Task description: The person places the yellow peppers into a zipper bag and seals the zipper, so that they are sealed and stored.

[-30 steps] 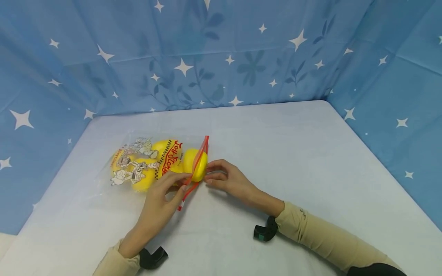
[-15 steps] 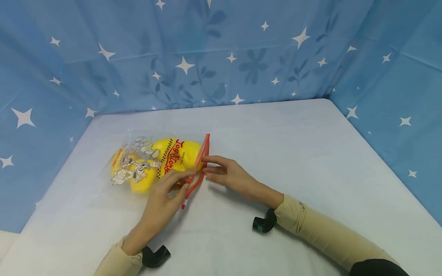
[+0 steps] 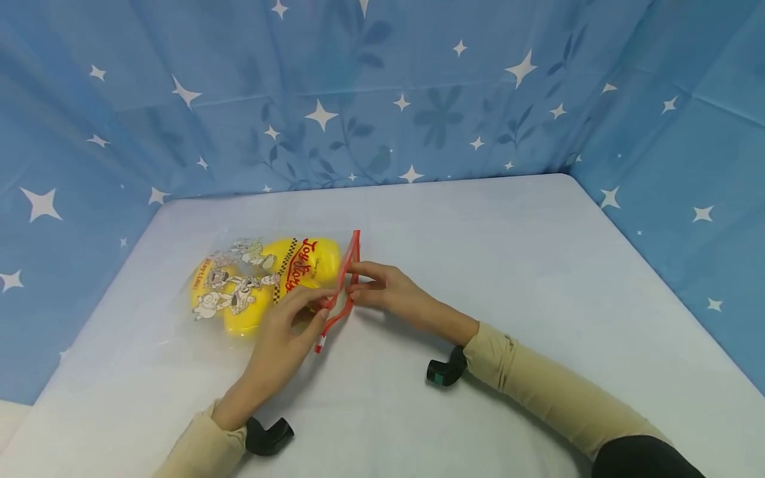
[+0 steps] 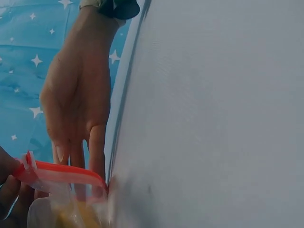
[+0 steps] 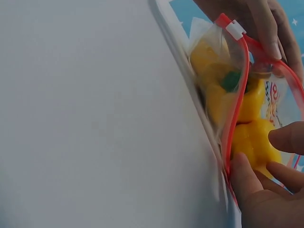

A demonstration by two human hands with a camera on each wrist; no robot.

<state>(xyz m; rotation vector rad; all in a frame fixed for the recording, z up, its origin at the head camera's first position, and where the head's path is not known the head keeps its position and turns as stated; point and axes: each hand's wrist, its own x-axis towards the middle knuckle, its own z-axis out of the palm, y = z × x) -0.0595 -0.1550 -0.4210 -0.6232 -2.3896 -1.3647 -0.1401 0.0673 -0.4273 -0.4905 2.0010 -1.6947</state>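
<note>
Clear zip bag (image 3: 239, 292), printed "Toy Story" with cartoon figures, lies flat on the white-covered table (image 3: 508, 265), left of centre, its mouth facing the right hand. Inside: yellow bell peppers (image 5: 256, 142), at least three seen in the right wrist view; exact count not readable through the film. One shows a green stem (image 5: 231, 81). Mouth is edged by a red zip strip (image 5: 240, 95), its two sides parted; white slider (image 5: 235, 30) sits at the strip's near end.

Left hand (image 3: 281, 338): thumb and fingers pinch the zip strip near the slider end. Right hand (image 3: 397, 295): fingers extended and parted, not clenched, reaching into the bag mouth beside the nearest pepper; fingertips appear to touch it, though exact contact is partly hidden.

Obstructions: left hand covers the bag's near side in the head view; print and cloudy film mask the peppers deeper in. The strip crosses in front of part of the peppers in the right wrist view.

Surroundings: blue star-patterned curtain (image 3: 358, 66) behind and at both sides of the table. Beige sleeves (image 3: 550, 385) on both arms. Black wrist devices (image 3: 269, 437) at each cuff, well apart from the bag.
</note>
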